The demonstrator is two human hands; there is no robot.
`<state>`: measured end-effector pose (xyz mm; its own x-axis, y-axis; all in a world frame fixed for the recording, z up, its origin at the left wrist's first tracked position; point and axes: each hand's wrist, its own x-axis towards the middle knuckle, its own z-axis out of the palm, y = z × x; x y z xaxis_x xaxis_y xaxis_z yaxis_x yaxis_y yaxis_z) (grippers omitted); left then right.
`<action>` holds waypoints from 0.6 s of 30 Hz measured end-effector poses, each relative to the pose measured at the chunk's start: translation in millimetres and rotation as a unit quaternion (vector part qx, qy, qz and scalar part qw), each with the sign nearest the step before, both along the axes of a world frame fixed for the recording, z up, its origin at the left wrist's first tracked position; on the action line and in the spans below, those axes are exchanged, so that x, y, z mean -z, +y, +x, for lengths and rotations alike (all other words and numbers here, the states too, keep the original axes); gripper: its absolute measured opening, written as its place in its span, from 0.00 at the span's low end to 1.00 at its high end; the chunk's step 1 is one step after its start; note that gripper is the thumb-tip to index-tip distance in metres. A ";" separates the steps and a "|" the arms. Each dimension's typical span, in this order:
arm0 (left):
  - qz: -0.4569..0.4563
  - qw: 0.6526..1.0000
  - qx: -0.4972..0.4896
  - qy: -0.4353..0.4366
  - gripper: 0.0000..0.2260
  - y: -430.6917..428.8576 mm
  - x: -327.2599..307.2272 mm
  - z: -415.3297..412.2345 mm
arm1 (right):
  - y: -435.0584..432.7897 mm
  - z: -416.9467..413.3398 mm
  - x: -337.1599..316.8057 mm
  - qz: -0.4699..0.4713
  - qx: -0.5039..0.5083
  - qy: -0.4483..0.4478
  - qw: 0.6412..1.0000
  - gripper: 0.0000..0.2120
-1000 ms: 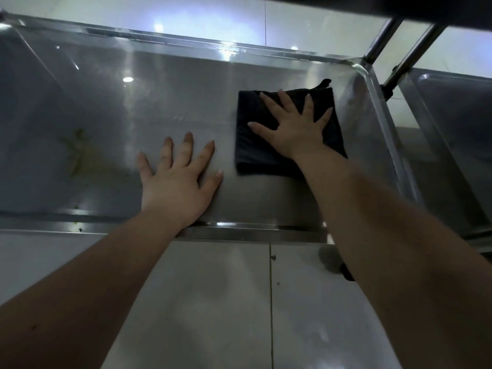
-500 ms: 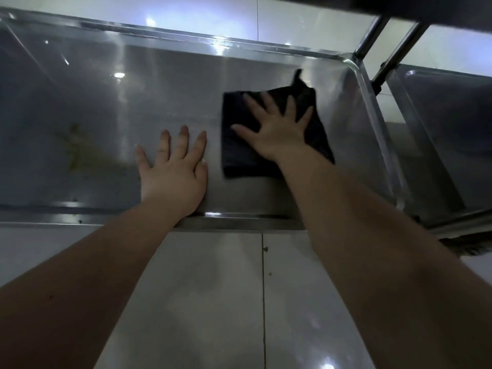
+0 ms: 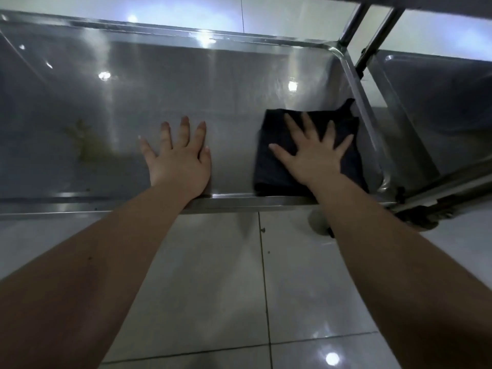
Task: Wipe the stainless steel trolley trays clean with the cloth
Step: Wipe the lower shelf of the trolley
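Cloth [image 3: 271, 169] slides right, now in tray's [image 3: 239, 102] near-right corner. Soft, limp, light: we pin it under flat right hand [image 3: 311, 155], fingers spread, no pinch. Left hand [image 3: 178, 161] lies flat on tray.

Single head-worn view, close, steeply down onto tray [image 3: 213, 75]

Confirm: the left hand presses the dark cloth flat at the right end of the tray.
Wrong hand. The head view shows the right hand pressing the dark cloth flat at the right end of the tray; the left hand lies bare on the steel.
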<state>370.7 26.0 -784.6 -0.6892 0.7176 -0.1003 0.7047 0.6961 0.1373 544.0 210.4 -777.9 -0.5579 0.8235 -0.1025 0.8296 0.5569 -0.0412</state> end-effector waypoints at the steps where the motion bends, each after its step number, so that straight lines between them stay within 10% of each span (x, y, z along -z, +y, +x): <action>1: -0.002 1.000 0.002 -0.001 0.24 -1.0 -0.1 -0.8 | -18.9 -13.8 1.8 0.001 -0.036 0.001 0.999 0.38; 7: 0.012 1.000 0.006 -0.004 0.24 -6.4 -2.3 -2.8 | -30.6 -13.0 -2.6 -0.014 -0.124 0.016 0.992 0.36; 18: -0.018 1.000 0.011 0.008 0.24 1.7 4.0 -2.9 | 13.5 36.1 -6.6 -0.026 0.019 -0.020 0.999 0.37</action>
